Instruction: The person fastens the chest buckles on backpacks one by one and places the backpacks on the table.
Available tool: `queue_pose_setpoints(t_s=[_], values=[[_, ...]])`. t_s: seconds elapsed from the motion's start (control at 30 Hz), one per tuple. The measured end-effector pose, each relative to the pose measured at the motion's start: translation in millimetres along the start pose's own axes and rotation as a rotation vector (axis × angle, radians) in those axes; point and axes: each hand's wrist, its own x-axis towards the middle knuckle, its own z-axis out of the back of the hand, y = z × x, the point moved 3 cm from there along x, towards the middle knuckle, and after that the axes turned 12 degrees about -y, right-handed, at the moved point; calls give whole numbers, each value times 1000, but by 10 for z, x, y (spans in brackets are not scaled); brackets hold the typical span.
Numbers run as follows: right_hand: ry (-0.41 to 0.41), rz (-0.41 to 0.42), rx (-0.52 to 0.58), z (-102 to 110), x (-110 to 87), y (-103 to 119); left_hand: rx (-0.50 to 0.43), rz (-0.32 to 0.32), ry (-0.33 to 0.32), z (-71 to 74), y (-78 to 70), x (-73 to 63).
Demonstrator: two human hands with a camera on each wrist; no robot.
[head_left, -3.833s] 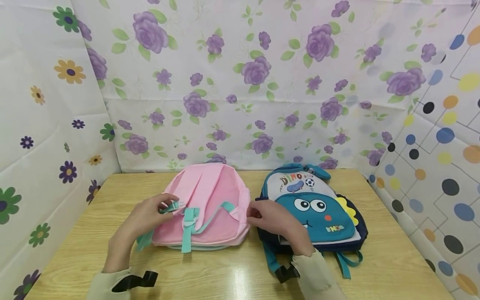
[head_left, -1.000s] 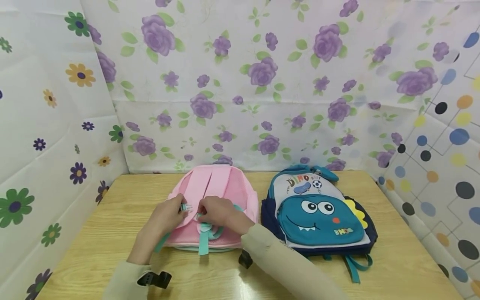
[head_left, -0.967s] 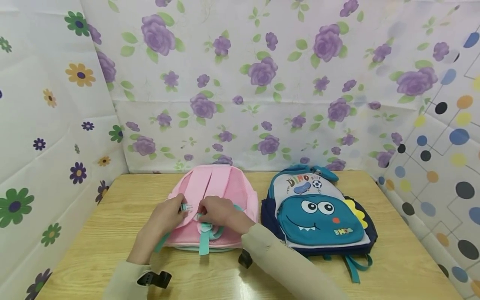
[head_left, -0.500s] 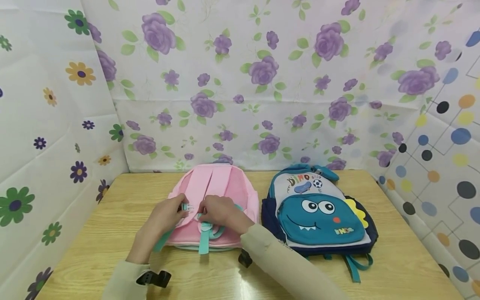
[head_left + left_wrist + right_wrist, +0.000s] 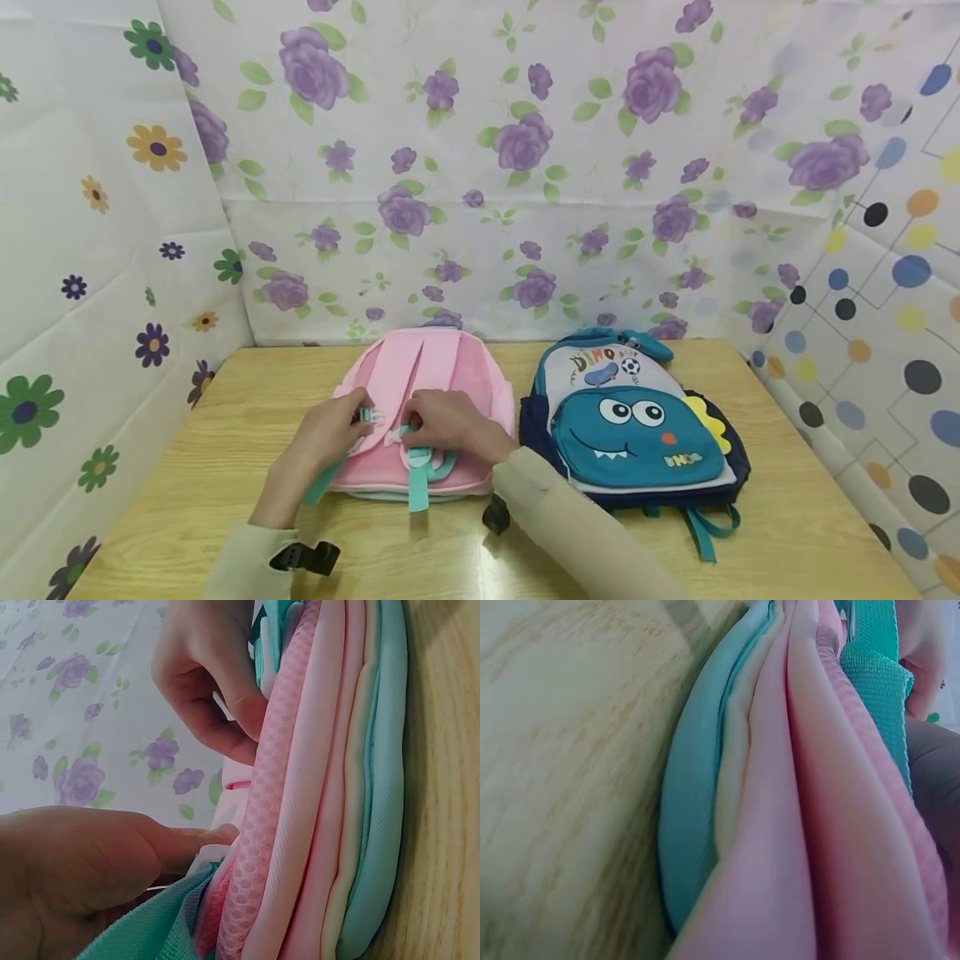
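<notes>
A pink child's backpack lies with its shoulder straps and mesh back upward, left of centre on the table. My left hand pinches a mint side-release buckle, whose prongs point right toward my other hand. My right hand pinches a small piece at the lower strap end, beside the mint webbing; its fingers partly cover that piece. The two hands are a little apart over the mesh. In the left wrist view, the right hand is bent over the mesh edge.
A blue dinosaur backpack lies face up to the right, close to the right forearm. The wooden table is bounded by a flowered cloth behind and patterned cloths at both sides.
My right hand has come from the pink backpack's right edge to its lower strap end. Over the last half second it has shifted slightly right. The left hand keeps the buckle.
</notes>
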Motion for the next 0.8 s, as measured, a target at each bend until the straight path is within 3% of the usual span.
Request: queue_pose_setpoints(t_s=[0.43,0.8], values=[[-109,13,78,36,-100,-79,42,-8,-12,-7,-1,-11],[-169,6,119,73,-112,-82,3,28,14,-2,49,23]])
